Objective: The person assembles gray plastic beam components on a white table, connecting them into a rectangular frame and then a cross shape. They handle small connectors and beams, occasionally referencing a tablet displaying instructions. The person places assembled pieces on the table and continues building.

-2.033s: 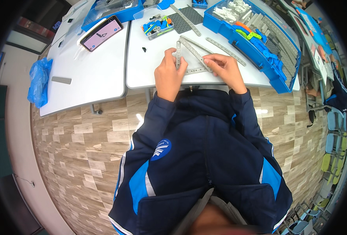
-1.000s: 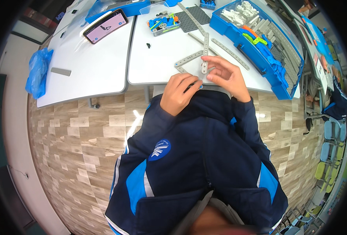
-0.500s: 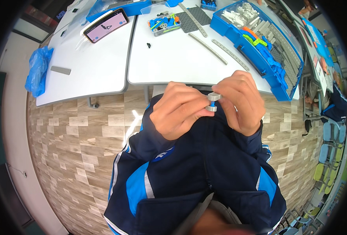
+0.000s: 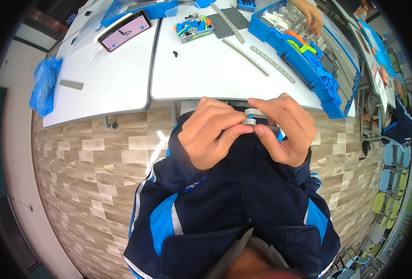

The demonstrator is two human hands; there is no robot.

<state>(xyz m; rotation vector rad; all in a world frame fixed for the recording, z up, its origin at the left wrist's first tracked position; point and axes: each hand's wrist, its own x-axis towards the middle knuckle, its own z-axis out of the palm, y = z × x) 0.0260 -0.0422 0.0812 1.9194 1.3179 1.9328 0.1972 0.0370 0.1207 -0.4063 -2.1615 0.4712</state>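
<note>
The left hand (image 4: 210,133) and right hand (image 4: 287,130) (both curled) pinch close together.

held beams (image 4: 249,122): smooth plastic | tabletop (image 4: 201,76): smooth, faintly glossy | bag (image 4: 45,86): crinkled, glossy plastic | jacket (image 4: 220,190): matt cloth

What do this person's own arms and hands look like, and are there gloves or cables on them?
The left hand and right hand are bare, with no gloves, rings or cables visible. Both arms wear long, dark navy jacket sleeves, trimmed with white and bright blue stripes along the outer edges. Bright blue panels edged in white sit near the shoulders.
</note>
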